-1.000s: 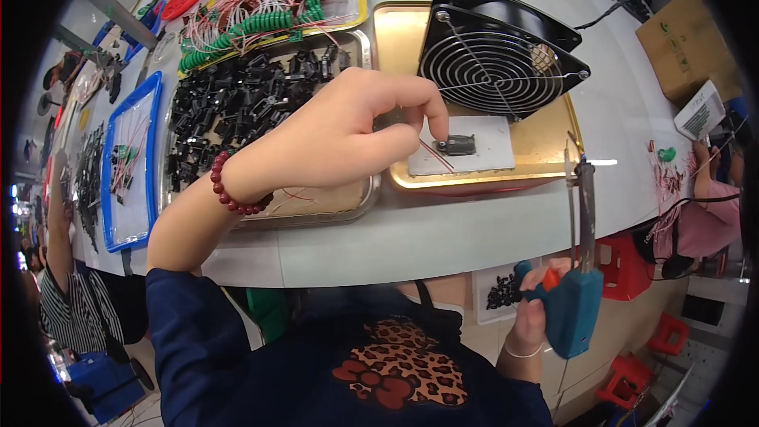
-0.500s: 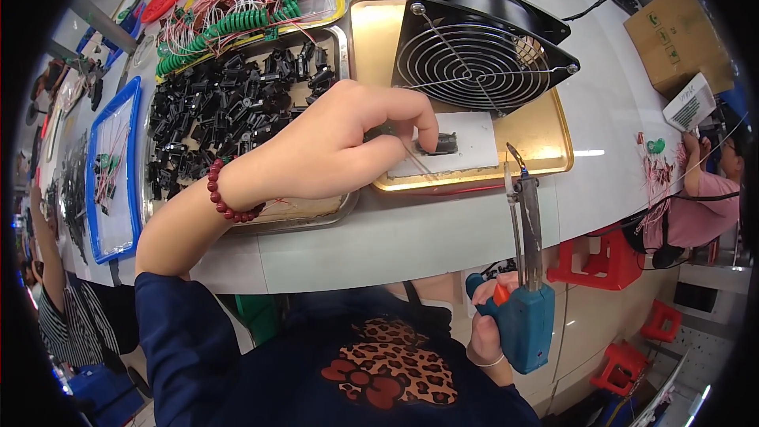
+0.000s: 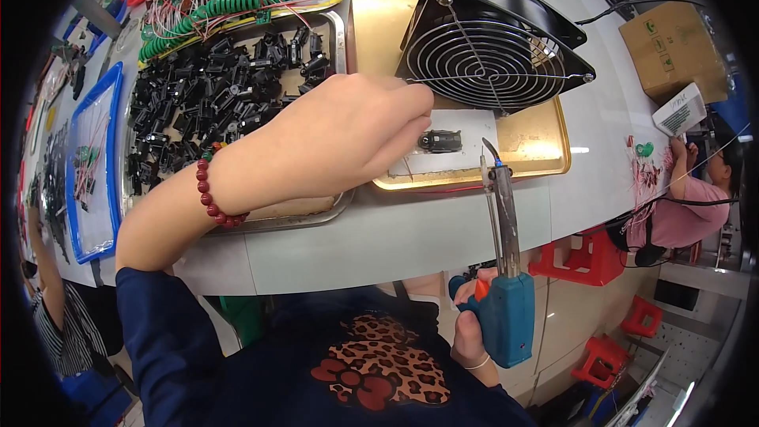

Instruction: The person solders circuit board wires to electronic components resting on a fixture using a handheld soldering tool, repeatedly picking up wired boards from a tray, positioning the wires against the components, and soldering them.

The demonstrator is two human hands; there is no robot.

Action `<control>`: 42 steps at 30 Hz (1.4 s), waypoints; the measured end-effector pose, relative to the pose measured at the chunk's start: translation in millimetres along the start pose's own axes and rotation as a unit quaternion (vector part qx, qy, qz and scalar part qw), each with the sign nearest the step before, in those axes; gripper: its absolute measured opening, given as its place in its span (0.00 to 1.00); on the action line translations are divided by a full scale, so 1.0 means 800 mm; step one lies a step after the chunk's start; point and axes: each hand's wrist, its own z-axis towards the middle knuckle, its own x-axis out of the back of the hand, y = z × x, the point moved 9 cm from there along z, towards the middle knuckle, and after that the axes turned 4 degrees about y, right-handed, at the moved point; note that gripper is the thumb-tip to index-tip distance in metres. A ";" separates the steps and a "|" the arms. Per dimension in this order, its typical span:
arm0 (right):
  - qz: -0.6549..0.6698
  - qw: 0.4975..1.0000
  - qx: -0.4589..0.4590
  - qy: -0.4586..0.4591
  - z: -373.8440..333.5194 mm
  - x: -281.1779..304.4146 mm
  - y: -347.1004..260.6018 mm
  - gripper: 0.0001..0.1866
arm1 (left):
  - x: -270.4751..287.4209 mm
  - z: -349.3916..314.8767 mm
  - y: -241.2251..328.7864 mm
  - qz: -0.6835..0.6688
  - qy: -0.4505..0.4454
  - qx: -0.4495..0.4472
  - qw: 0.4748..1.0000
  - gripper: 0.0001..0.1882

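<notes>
Left hand: your bare left hand [image 3: 371, 128] is curled in, thumb and forefinger close together; the fingertips are hidden, so I cannot tell whether they grip anything.
Right hand: your right hand [image 3: 469, 330] wraps the teal plastic soldering gun [image 3: 510, 320], thumb along its back.
Black part: the small black rectangular plastic part [image 3: 441, 141] lies on the flat white pad [image 3: 476, 121], just beside your left fingers.
Burn risk: the gun's thin, bent dark metal tip [image 3: 489, 147] points up near the part, apart from it; if hot, a slip sideways could scorch your fingers or melt the plastic.
Wire risk: the thin reddish wire [image 3: 408, 166] shows below your left fingers; a brush of the hand could pull it out of line.
Shift risk: no finger visibly pins the part, so a nudge from the tip might turn it.
Fan risk: the square black fan with wire guard [image 3: 490, 71] stands close behind; if running, its draught could cool the joint unevenly.
</notes>
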 end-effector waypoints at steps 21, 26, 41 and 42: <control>-0.028 0.999 -0.007 -0.013 -0.013 -0.012 0.004 0.14 | -0.009 -0.005 -0.016 0.013 0.029 0.045 0.998 0.04; -0.008 1.000 -0.005 0.016 -0.013 -0.009 0.007 0.12 | -0.009 -0.004 -0.015 0.025 0.038 0.037 0.998 0.04; -0.050 0.998 0.006 0.039 -0.002 -0.016 -0.013 0.12 | -0.009 0.003 0.001 0.053 0.067 -0.026 0.996 0.04; -0.049 0.998 0.005 0.038 -0.002 -0.016 -0.012 0.12 | -0.010 0.003 0.001 0.058 0.063 -0.028 0.996 0.04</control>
